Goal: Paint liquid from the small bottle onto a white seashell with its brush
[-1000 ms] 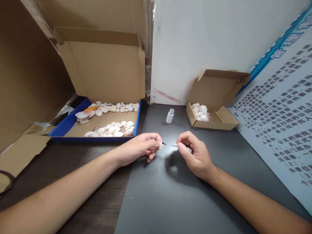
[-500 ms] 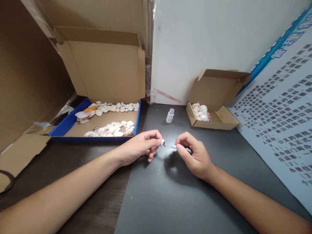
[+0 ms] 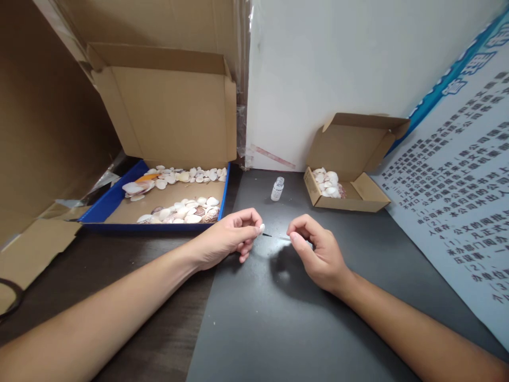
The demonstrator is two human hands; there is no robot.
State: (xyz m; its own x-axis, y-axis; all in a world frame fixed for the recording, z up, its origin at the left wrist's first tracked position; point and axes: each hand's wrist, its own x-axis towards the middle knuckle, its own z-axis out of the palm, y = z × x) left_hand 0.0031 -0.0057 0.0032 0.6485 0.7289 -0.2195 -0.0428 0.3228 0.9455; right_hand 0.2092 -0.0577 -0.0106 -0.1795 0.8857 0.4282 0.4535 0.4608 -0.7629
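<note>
Thumb and index finger of my left hand are closed in a pinch on a small white seashell. In my right hand is a thin brush, with a pale stem and a dark tip that points left. The tip is close to the shell; whether it touches I cannot tell. My fingers hide the brush's handle end. Beyond my hands a small clear bottle with a printed label stands upright, its mouth uncapped.
On the left, an open blue-sided cardboard box holds many shells in two groups. A smaller open cardboard box at the back right has white shells inside. A white panel and a printed sheet stand behind and right.
My right hand has shifted slightly right, drawing the brush a little away from the shell. The dark tip now looks straighter. My left hand has moved slightly left and up.
</note>
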